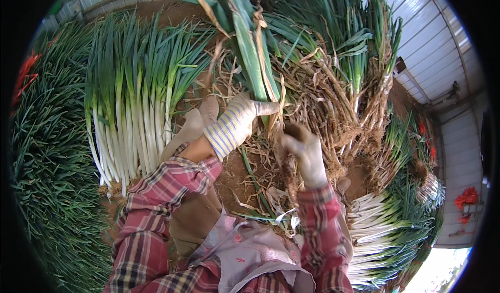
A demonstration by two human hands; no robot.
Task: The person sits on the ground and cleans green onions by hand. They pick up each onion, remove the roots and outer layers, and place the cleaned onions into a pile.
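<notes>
My left hand [239, 121], in a knit glove with a striped cuff, grips a large green onion [250, 64] where its leaves meet the stalk. Its green leaves point away from me, and dry tan leaves hang along them. Below the grip, the stalk is wrapped in brown, soil-stained skin. My right hand [310, 156], also gloved and blurred by motion, is at this lower stalk with its fingers curled. Whether it pinches the dry skin is unclear. Dry peelings [254, 164] litter the soil beneath both hands.
Cleaned green onions [134, 113] with white stalks lie at left, beside a large mass of greens [54, 176]. Unpeeled onions [324, 109] are heaped at right. Another row of white-stalked onions [371, 234] lies lower right. A pale metal-sheet wall [425, 31] stands beyond.
</notes>
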